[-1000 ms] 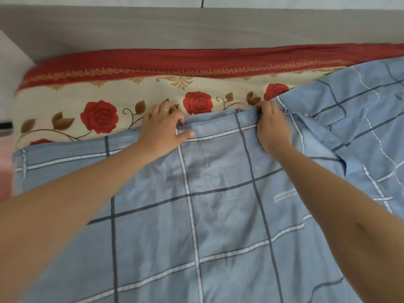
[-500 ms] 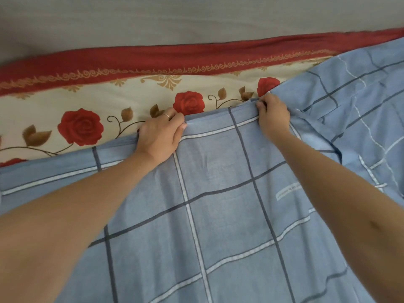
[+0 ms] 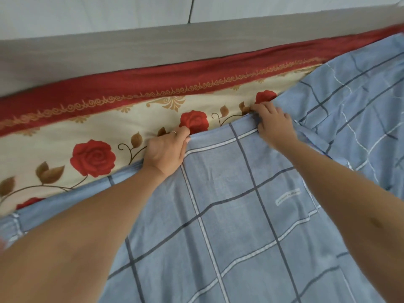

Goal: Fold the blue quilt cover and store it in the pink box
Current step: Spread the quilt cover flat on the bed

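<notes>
The blue quilt cover is spread over the bed and fills the lower centre and right of the frame; its far edge runs diagonally from the lower left up towards the upper right. Beneath it, a cream bedsheet printed with red roses is exposed at the centre left, bounded by a red border and a grey bed frame along the top.

The far edge of the cover is pinched by both hands. The left hand is clenched on the hem at the centre of the frame, a ring showing on one finger. The right hand is closed on the same edge a little further right and higher, just beside a bunched fold of fabric.

The step in hand is judged to be an early fold: the edge is gathered and aligned, and no compact bundle has been formed yet. The next move would call for the held edge to be kept taut and level between the two grips and carried over to meet another edge, so that the layers lie square.

The pink box cannot be identified in this view. A small white label is sewn on the cover at the centre right; print is present on it, but it is too small to be read.
</notes>
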